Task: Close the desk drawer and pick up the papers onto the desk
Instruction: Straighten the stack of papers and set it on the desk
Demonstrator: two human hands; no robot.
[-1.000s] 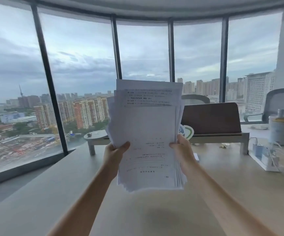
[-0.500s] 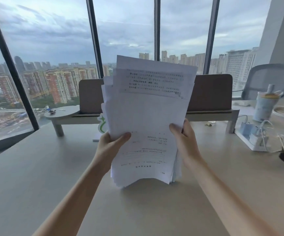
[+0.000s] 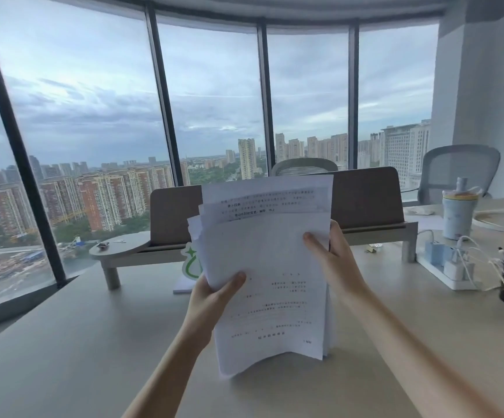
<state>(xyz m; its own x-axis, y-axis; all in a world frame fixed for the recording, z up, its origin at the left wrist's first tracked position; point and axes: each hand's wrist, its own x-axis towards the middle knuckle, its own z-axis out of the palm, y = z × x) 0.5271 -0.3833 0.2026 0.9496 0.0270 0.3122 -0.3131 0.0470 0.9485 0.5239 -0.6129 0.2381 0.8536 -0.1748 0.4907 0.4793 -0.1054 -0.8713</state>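
The papers point(image 3: 267, 267) stand upright over the desk point(image 3: 63, 342), a loose sheaf of thin white printed sheets, their top edges fanned out of line and the bottom edge bowed where it meets or nearly meets the desktop. The left hand point(image 3: 211, 300) pinches the left edge low down, thumb across the front sheet; the right hand point(image 3: 333, 257) is closed on the right edge higher up, fingers wrapped behind. The drawer is out of view, so whether it is shut cannot be told. The step in hand looks like squaring the stack on the desk, and the next move probably calls for tapping the lower edge level, then tipping the sheaf flat and letting go without the slippery sheets sliding apart. The desk is smooth, pale and matt. Behind the papers stands a low shelf point(image 3: 407, 229) with a brown panel, a green-and-white card point(image 3: 191, 260) leaning beneath it. To the right sit a power strip point(image 3: 443, 268) with white cables and a pale cup point(image 3: 459, 215).
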